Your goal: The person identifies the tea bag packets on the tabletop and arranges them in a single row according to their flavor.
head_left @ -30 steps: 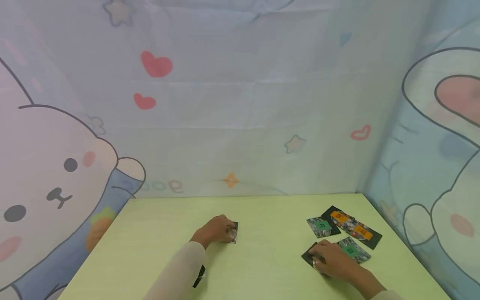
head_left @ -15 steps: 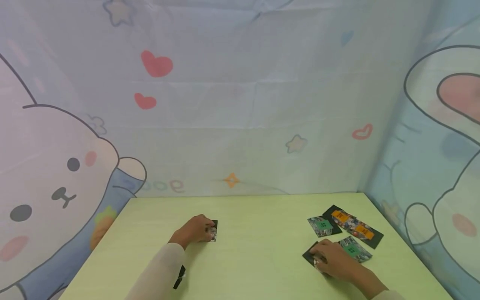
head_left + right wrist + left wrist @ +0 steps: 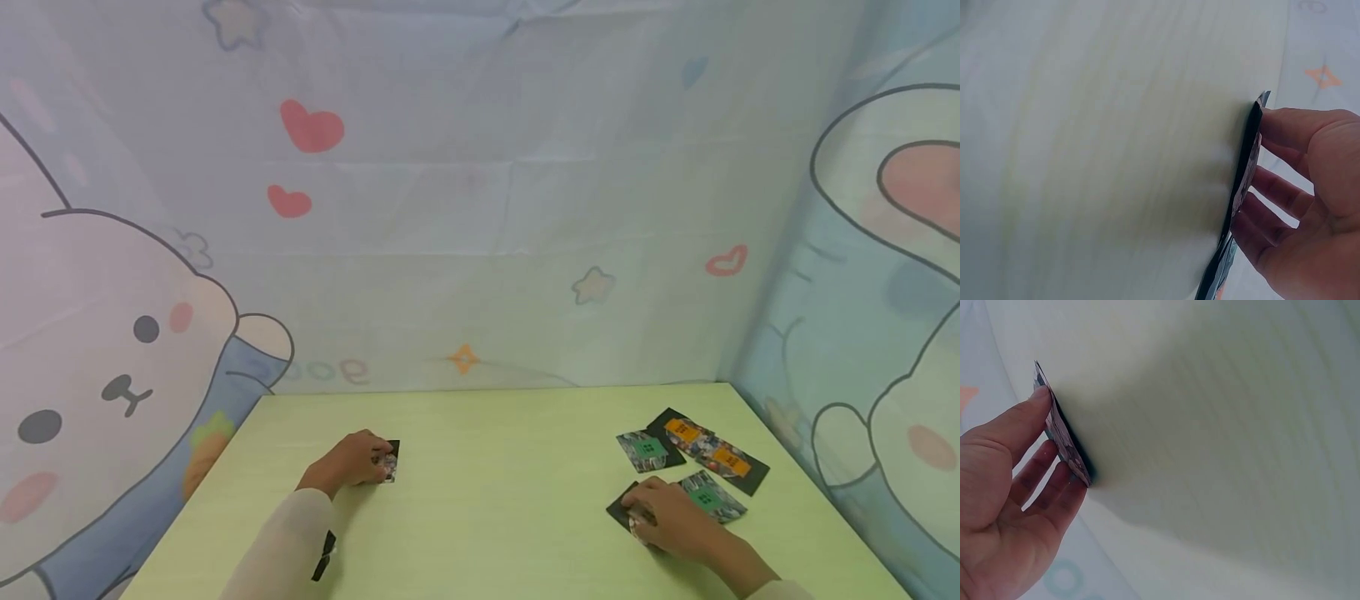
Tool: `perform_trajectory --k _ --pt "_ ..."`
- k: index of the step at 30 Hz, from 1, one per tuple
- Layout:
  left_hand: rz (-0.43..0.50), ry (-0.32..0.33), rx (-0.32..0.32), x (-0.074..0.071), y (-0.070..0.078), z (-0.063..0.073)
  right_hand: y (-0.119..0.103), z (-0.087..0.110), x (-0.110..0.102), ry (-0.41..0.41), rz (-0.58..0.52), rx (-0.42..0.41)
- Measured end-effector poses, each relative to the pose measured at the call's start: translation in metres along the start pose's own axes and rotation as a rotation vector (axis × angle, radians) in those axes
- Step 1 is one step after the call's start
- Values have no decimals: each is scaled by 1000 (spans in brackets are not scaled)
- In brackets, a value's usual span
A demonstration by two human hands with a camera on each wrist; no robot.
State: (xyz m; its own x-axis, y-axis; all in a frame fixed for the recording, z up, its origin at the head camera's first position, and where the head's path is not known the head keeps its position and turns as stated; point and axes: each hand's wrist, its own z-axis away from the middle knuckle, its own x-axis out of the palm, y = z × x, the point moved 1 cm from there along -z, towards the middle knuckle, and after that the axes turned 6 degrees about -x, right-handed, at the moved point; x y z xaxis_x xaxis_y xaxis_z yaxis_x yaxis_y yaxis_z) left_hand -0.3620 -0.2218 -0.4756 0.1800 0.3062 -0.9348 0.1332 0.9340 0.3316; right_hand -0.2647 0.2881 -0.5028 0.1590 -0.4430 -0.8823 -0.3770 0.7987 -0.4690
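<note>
At the left of the table, my left hand [image 3: 347,461] grips a small flat packet [image 3: 393,451] with a dark back and a printed picture. The left wrist view has the thumb at one end of this packet [image 3: 1066,434] and fingertips at the other, its edge close over the tabletop. My right hand [image 3: 670,517] holds a similar dark packet [image 3: 618,510] at the right, partly covered by the fingers. Seen from the right wrist, thumb and fingers span this packet [image 3: 1245,165]. Beside that hand lies a green-labelled packet [image 3: 707,497], which the hand overlaps in the head view.
Farther back on the right lie another green-labelled packet [image 3: 643,450] and two orange-labelled packets [image 3: 684,432] in a slanting row. The pale yellow-green table [image 3: 487,517] ends at a cartoon-printed cloth backdrop [image 3: 450,208], with cloth also along both sides.
My left hand has moved left across the table, carrying its packet along. The right hand and the packets around it have stayed in place.
</note>
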Motion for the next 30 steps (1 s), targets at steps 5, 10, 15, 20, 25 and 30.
perform_trajectory --k 5,10,15,20,25,30 --pt "4 -7 -7 -3 -13 0 0 0 -1 5 11 4" --pt "-13 -9 3 -11 -26 7 3 -2 3 13 22 15" --pt "-16 -5 -7 -15 -36 10 5 -1 3 33 38 -3" --pt "22 -9 -11 -16 -39 11 4 0 2 55 66 -18" --pt "24 -18 -30 -17 -38 11 4 0 -1 16 61 -17" --pt "18 -25 -40 -17 -39 14 6 -1 -8 -78 48 -114"
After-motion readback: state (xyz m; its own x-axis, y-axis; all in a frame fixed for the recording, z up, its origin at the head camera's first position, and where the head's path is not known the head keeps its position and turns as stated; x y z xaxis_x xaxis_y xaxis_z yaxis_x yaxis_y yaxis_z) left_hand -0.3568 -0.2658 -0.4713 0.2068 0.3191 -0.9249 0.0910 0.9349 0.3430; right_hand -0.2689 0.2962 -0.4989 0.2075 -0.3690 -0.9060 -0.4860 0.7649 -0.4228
